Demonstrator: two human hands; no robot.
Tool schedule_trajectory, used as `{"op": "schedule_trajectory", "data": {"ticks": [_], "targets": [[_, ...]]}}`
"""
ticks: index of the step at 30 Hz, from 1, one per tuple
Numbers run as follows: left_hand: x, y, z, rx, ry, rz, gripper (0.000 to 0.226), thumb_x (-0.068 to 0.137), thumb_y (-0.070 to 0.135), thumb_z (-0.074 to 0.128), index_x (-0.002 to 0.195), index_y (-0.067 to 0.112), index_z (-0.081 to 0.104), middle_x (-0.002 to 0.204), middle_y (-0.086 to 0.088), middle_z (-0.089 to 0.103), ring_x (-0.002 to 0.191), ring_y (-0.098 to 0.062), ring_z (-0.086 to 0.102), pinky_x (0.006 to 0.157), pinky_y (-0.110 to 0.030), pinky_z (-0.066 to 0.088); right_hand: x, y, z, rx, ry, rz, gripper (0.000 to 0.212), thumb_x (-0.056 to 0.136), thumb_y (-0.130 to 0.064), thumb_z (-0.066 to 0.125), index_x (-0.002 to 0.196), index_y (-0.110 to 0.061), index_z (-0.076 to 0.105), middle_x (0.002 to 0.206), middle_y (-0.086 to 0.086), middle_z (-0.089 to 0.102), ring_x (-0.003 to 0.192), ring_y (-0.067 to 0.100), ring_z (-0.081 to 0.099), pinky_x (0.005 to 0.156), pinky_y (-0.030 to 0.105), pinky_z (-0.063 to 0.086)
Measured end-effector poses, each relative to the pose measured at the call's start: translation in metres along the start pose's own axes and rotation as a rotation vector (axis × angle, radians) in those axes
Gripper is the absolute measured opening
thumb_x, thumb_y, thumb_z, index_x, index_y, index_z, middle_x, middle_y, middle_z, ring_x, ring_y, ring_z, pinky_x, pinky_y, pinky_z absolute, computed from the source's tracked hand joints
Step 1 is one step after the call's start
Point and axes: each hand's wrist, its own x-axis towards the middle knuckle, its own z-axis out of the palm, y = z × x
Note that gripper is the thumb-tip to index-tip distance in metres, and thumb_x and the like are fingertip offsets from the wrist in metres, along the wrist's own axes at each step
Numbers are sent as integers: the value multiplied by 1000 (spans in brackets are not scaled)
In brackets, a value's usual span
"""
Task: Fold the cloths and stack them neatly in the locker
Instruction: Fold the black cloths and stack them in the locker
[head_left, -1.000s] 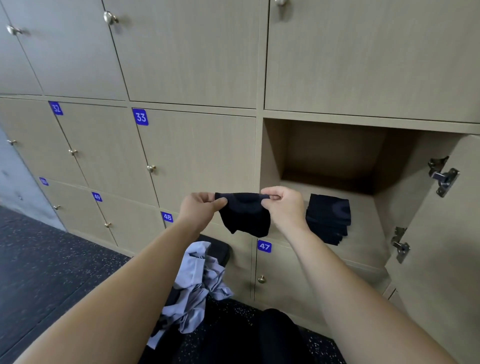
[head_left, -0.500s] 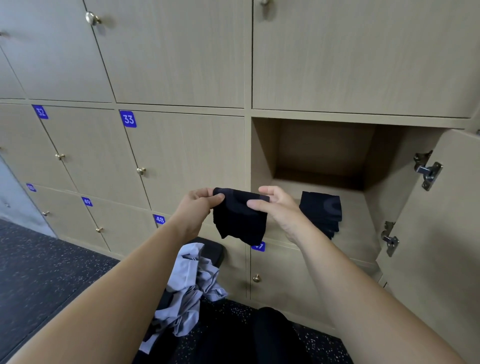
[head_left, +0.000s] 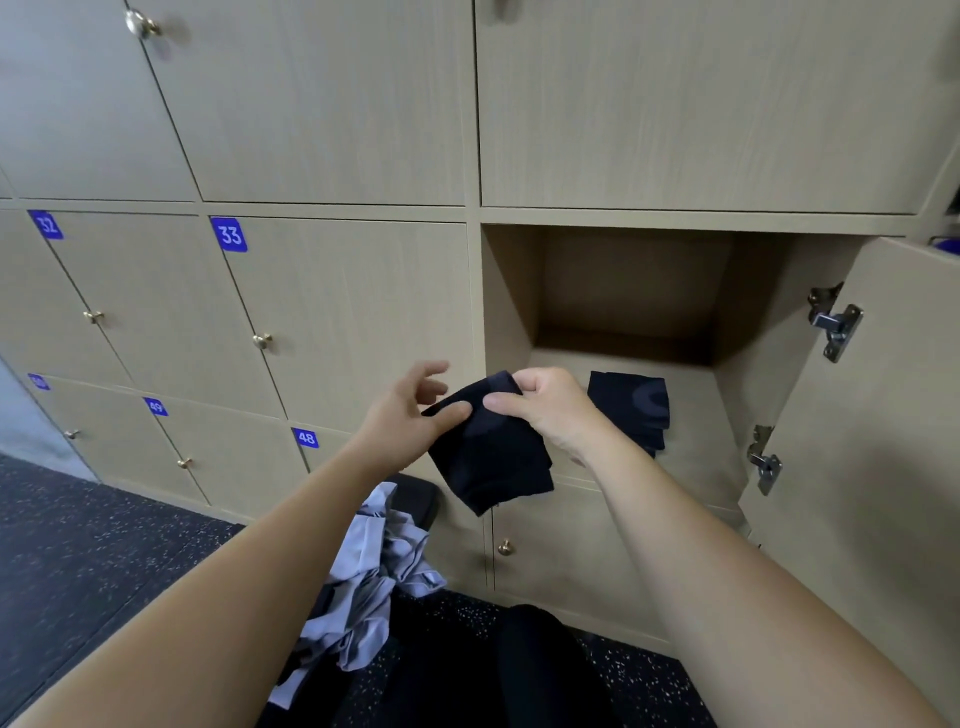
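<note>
Head view: we see both bare hands raised in front of the open locker (head_left: 623, 280). Our right hand (head_left: 548, 410) pinches the top edge of the black cloth (head_left: 488, 462), thumb pressed against curled fingers (head_left: 535, 382), so the small folded piece hangs below it, in the air just in front of the locker's lower lip. Our left hand (head_left: 405, 421) is loose. Its fingers (head_left: 434, 370) are spread and nearly straight, clear of the fabric, and only the thumb touches the cloth's upper left corner. Inside the locker, on its floor toward the right, lies a folded black stack (head_left: 631, 410), partly hidden behind the right hand. The locker door (head_left: 893, 441) stands swung out to the right. Below the left forearm a crumpled heap of grey cloths (head_left: 371, 577) rests on something dark, above the speckled floor (head_left: 78, 545).
</note>
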Motion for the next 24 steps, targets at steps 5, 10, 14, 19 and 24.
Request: {"op": "schedule_trajectory", "data": {"ticks": [5, 10, 14, 19, 24], "targets": [[4, 12, 10, 68, -16, 110, 15, 95, 22, 62, 81, 18, 66, 72, 6, 66, 66, -8, 58, 64, -26, 47, -3, -2, -5, 24, -60, 30, 26, 84, -14, 72, 102, 5, 67, 95, 20, 72, 80, 22, 67, 71, 32, 52], [8, 11, 12, -165, 77, -15, 27, 98, 24, 57, 82, 3, 60, 69, -5, 59, 60, -14, 50, 56, -24, 41, -13, 15, -22, -41, -116, 109, 22, 81, -12, 74, 102, -8, 71, 94, 2, 75, 87, 14, 69, 74, 24, 53], [10, 3, 22, -285, 95, -84, 29, 99, 23, 57, 72, 12, 57, 62, 2, 59, 57, -12, 51, 57, -24, 42, -18, 31, -31, 41, -35, 122, 13, 84, -15, 71, 97, -16, 71, 86, -7, 72, 83, 7, 65, 71, 18, 47], [14, -2, 50, -406, 121, -228, 26, 98, 28, 57, 81, 9, 60, 77, -7, 63, 73, -21, 55, 71, -35, 45, -25, 50, -36, 138, 140, 83, 11, 91, -15, 63, 84, -23, 60, 87, -5, 70, 86, 14, 67, 74, 26, 53], [27, 1, 94, -512, 150, -354, 28, 99, 30, 54, 75, 14, 53, 82, -10, 61, 77, -23, 53, 73, -36, 45, -27, 67, -46, 60, 385, 48, 17, 95, -25, 57, 84, -17, 47, 78, 3, 54, 71, 14, 51, 63, 30, 43]]}}
